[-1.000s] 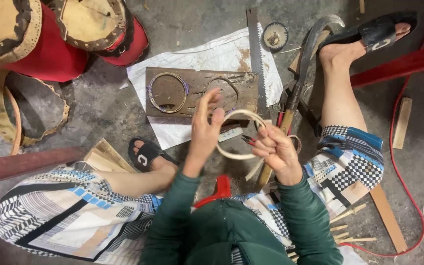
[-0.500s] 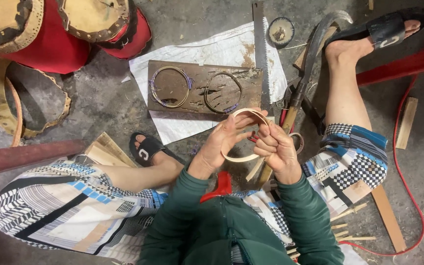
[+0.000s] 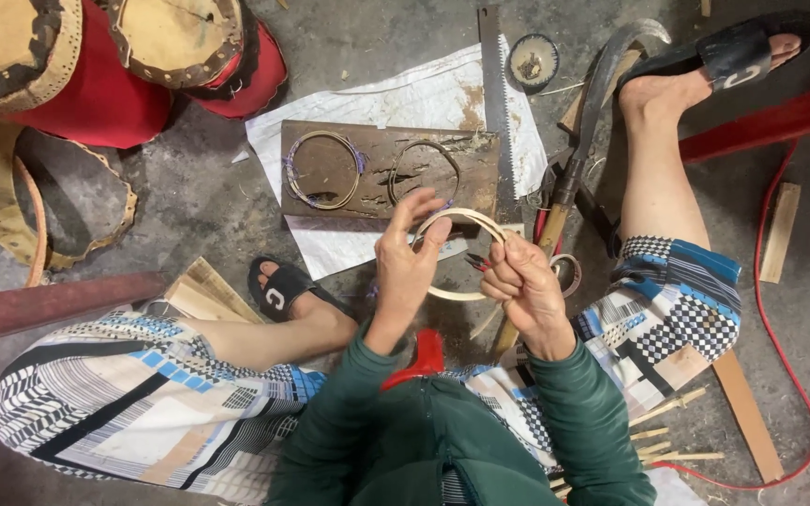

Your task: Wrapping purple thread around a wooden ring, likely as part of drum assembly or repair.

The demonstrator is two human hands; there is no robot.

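Head cam, single view: we look straight down from above the seated person, close in. Our green sleeves enter at bottom centre; left hand (image 3: 403, 267) and right hand (image 3: 525, 286) meet at frame centre. Concrete floor (image 3: 189, 201) fills the bkgd, legs spread to lower left and upper right.

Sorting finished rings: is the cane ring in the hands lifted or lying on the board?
Lifted: both hands hold the cane ring above the board.
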